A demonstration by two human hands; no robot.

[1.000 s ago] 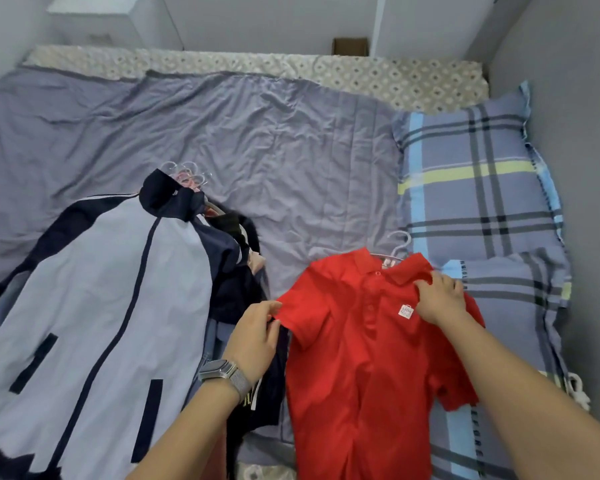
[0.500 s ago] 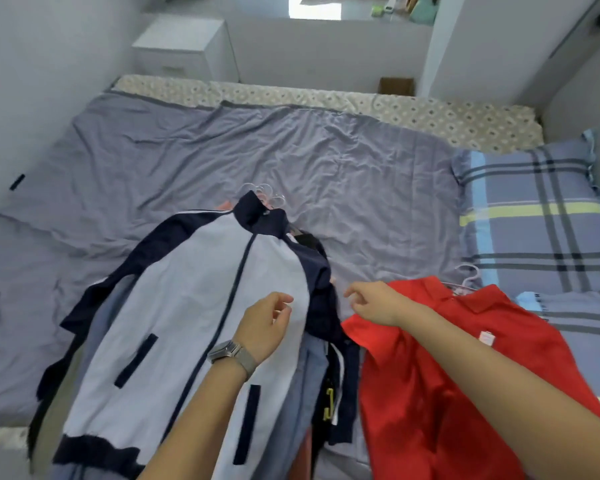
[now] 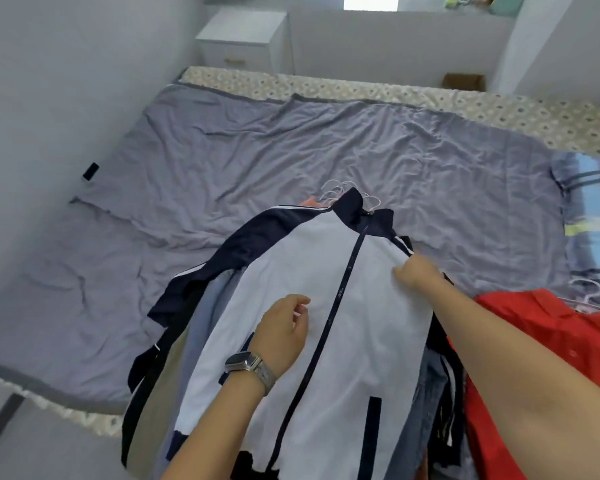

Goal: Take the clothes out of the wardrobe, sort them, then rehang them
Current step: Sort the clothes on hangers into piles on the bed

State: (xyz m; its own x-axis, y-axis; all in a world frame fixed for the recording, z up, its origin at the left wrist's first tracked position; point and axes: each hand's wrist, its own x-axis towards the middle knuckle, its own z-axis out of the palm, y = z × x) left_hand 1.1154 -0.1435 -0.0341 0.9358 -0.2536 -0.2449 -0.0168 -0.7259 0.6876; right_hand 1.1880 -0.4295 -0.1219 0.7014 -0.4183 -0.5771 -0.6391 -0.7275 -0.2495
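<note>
A pale blue and navy zip jacket (image 3: pixel 361 289) lies on top of a pile of hung clothes on the bed, with several white hanger hooks (image 3: pixel 340 190) sticking out past its collar. My right hand (image 3: pixel 414 271) pinches the jacket's fabric near its right shoulder. Over the jacket's left front, my left hand (image 3: pixel 283 332), with a watch on the wrist, has loosely curled fingers and holds nothing. A red polo shirt (image 3: pixel 541 327) on a white hanger lies to the right of the pile.
The bed is covered by a grey-purple sheet (image 3: pixel 222 174). A plaid pillow (image 3: pixel 593 216) sits at the right. A white nightstand (image 3: pixel 243 39) stands beyond the bed's far edge, by the left wall. The floor shows at the lower left.
Both hands left the red polo and moved left onto the jacket pile. My right hand now pinches the jacket's shoulder. The view swung left and up.
</note>
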